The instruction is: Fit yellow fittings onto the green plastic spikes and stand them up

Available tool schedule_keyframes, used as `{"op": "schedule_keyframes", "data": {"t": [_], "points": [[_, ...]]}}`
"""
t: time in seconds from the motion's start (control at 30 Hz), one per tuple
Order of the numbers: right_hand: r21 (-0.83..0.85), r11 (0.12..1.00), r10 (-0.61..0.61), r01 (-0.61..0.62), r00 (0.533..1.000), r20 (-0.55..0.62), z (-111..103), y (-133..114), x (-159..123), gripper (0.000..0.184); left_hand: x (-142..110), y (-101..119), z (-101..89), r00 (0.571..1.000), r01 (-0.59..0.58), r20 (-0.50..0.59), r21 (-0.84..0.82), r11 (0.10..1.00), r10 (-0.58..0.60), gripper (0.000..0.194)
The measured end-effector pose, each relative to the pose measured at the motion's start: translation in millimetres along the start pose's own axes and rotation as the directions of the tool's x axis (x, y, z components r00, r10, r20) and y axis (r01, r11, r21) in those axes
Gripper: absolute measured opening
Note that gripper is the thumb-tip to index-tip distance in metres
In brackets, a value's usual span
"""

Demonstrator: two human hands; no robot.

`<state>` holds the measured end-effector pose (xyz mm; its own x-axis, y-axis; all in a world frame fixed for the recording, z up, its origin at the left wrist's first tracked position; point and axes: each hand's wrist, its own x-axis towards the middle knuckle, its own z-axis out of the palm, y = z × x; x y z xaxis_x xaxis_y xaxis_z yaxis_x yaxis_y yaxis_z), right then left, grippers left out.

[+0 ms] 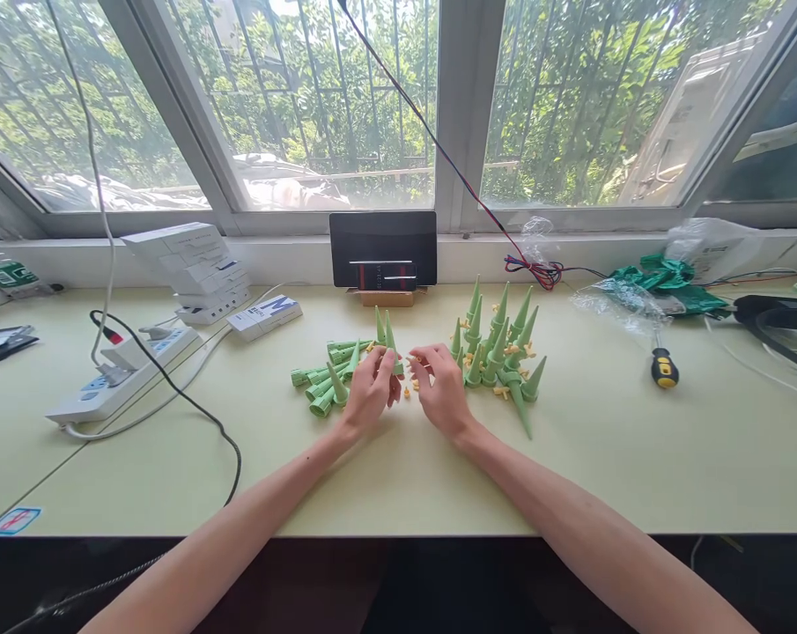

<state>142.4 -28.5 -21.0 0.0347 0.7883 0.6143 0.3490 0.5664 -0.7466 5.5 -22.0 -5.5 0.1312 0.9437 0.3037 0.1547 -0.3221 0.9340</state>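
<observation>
My left hand (370, 387) is closed around a green plastic cone (391, 339) whose tip points up. Close beside it, my right hand (441, 386) pinches a small yellow piece (412, 360) between thumb and fingertips, near the cone's base. Left of my left hand lies a pile of green cones (322, 379) on their sides. Right of my right hand stands a cluster of upright green cones (500, 343) with small yellow pieces (502, 391) scattered among them. More yellow bits (407, 393) lie on the desk between my hands.
A tablet (383, 249) leans on a wooden stand at the window sill. At left lie a power strip (124, 370) with a black cable (193, 405), and stacked white boxes (193, 264). At right are a screwdriver (663, 367), plastic bags (626, 299) and red-black wires (536, 269).
</observation>
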Motion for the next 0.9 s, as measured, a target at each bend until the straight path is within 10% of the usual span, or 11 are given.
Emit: {"op": "schedule_keyframes", "data": {"t": [0.9], "points": [[0.121,0.991,0.052,-0.052,0.999,0.0,-0.5,-7.9,-1.9,0.018,8.3,1.5,-4.8,0.961,0.262,0.194,-0.389,0.883,-0.2,0.033]]}}
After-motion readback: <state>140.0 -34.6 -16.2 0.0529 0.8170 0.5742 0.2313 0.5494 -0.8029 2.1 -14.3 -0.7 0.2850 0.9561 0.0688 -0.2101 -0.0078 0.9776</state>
